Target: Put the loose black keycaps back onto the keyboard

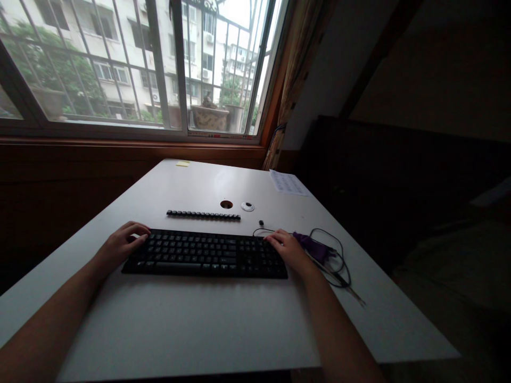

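Observation:
A black keyboard (207, 254) lies across the white table in front of me. My left hand (123, 242) grips its left end near the back corner, thumb and fingers curled around the edge. At the opposite end, my right hand (285, 247) holds the back right corner, its fingers over the number-pad side and partly hiding those keys. Behind the keyboard runs a straight row of black keycaps (203, 215). One small loose black piece (261, 222), perhaps a keycap, sits by itself near my right hand.
Right of my right hand lie a purple cloth-like item (314, 246), a looped black cable (343, 260) and a thin pointed metal tool (356, 296). Farther back are a round table hole (226, 204), its white cover (248, 206), a printed paper (288, 183) and a yellow note (182, 164).

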{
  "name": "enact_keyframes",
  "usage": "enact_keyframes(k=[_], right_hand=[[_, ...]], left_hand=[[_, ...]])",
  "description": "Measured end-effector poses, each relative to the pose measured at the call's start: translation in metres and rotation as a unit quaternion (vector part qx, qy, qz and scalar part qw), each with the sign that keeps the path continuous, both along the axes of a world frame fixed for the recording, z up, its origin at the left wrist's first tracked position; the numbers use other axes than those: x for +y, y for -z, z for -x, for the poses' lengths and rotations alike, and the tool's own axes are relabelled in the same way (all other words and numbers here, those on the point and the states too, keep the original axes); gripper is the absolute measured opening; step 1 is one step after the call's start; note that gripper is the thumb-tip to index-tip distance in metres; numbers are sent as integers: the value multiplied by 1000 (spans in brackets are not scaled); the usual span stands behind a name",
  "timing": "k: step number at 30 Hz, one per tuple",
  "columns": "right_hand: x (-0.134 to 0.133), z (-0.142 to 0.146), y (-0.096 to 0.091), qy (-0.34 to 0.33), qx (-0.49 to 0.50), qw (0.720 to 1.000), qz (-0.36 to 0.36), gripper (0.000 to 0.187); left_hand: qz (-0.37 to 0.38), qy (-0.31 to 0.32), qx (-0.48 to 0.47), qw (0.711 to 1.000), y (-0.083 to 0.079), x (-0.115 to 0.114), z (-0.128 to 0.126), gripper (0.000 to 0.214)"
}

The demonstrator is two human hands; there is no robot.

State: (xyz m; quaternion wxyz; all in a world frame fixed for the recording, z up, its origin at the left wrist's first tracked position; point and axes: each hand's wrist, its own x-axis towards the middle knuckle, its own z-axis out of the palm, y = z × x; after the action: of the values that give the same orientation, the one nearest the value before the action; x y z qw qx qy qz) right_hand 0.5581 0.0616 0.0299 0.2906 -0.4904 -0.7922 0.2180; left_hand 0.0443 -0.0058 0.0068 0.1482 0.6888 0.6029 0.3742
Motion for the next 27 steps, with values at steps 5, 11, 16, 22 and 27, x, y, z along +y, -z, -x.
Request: enact_keyframes(k=[5,11,16,22,27], right_hand=[[-2,-4,-2,-9,19,1000,11,22],[-5,-5,-5,-73,21,996,35,21],[-2,-6,-2,-71,11,997,29,21],[0,-2,1,-57,-3,998,-24,21],[-3,-2,-3,-55,-23,998,-35,18]], left_hand=[[5,6,-6,1000,0,0,1,40],[5,5,-1,1000,0,0,1,41],[1,-2,4,1000,-1,0,0,43],[2,3,2,1000,-1,-1,-1,39],[-1,3,0,1000,-2,0,-1,40]])
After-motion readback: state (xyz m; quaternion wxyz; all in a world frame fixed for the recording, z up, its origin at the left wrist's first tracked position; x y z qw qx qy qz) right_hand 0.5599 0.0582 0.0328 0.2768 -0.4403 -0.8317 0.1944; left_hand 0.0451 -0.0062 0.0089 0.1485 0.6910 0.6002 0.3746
